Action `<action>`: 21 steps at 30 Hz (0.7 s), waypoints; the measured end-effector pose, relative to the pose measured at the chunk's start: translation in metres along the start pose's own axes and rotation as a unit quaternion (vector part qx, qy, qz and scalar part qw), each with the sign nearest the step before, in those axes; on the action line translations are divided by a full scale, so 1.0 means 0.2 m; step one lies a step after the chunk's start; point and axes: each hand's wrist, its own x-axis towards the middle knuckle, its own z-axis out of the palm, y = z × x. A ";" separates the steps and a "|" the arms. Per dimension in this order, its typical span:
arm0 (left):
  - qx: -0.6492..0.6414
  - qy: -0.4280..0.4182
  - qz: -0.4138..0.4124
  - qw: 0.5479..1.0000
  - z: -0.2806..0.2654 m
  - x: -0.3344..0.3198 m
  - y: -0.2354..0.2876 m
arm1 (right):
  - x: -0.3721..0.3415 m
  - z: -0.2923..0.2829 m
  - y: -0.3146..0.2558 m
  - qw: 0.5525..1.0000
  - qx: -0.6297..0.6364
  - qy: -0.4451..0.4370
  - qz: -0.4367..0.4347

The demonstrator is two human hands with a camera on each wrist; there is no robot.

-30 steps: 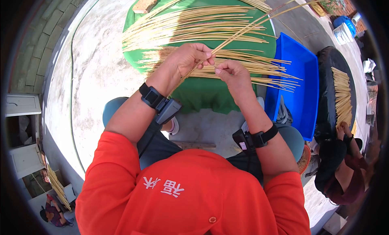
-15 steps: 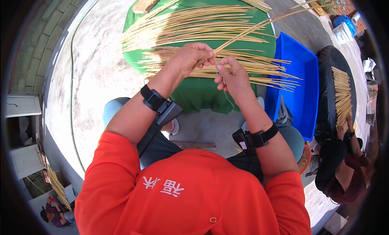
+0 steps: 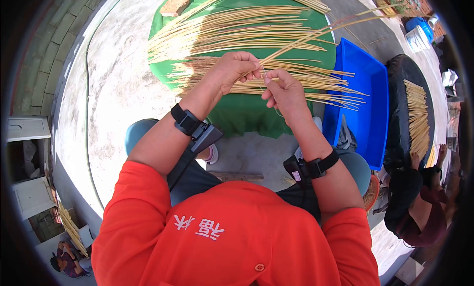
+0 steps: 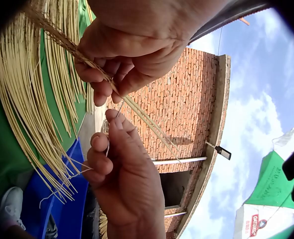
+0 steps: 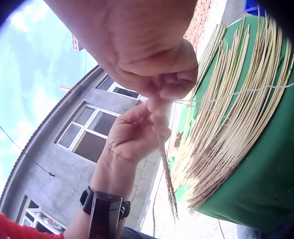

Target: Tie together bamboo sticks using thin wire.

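My left hand (image 3: pixel 238 71) pinches a few long thin stalks (image 3: pixel 302 40) that slant up to the right; their bushy ends (image 5: pixel 168 186) hang below the fingers in the right wrist view. Just right of it, my right hand (image 3: pixel 286 94) pinches a thin pale string (image 4: pixel 119 108) close to the stalks, with thumb and fingertips. The string's loose tail (image 5: pixel 256 89) trails from that hand. The two hands are nearly touching. Rows of similar stalks (image 3: pixel 237 32) lie on a green cloth (image 3: pixel 247 115) behind the hands.
A brick (image 3: pixel 175 6) sits on the cloth's far left. To the right stand a blue tray (image 3: pixel 364 108) and a dark round table (image 3: pixel 397 108) bearing stalks, where another person (image 3: pixel 419 207) works. A white bucket (image 3: pixel 418 39) is at the back right.
My right hand drew down and away from the stalks, then came back up close to them with the string. The stalks in my left hand tilted lower to the right.
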 end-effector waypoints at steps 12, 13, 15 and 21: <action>-0.001 0.000 0.000 1.000 0.00 0.00 0.01 | 0.00 -0.01 0.00 1.000 0.002 -0.002 0.002; 0.001 0.000 -0.002 1.000 0.00 0.00 0.01 | 0.00 -0.01 0.00 1.000 0.002 -0.002 0.002; 0.002 0.001 -0.001 1.000 0.00 0.00 0.00 | 0.00 -0.01 0.00 1.000 0.001 -0.001 0.003; -0.002 0.000 -0.002 1.000 0.00 0.01 0.00 | 0.00 -0.01 0.00 1.000 -0.005 -0.003 -0.002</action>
